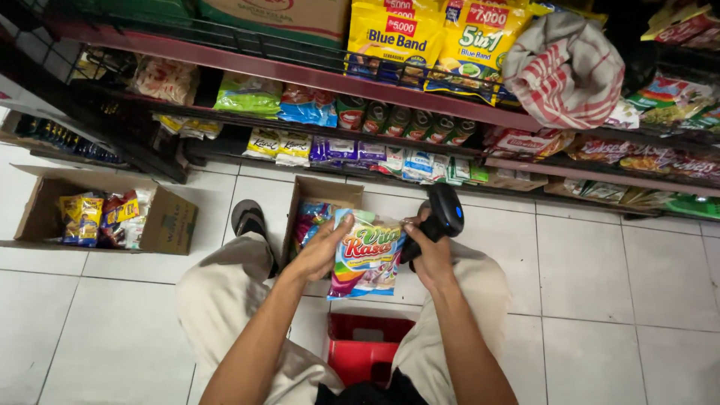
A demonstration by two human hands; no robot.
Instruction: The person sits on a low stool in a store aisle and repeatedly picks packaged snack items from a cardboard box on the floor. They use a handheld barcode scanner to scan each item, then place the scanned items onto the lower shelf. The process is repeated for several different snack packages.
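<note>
White tiled floor (615,300) serves as the landmark. At its left side lies an open cardboard box (176,221) holding yellow and red snack packets (82,217). At its near edge, bottom centre, stands a red plastic stool (367,349). A second, narrow cardboard box (330,191) sits on the tiles at centre, just in front of the shelving. Along the floor's far edge runs a dark red metal shelf rack (300,73) stocked with sachets; large yellow pouches (397,37) stand on the upper tier. A red-and-white checked cloth (566,71) hangs over the rack, upper right. A dark sandal (247,217) rests on the tiles beside the narrow box.
</note>
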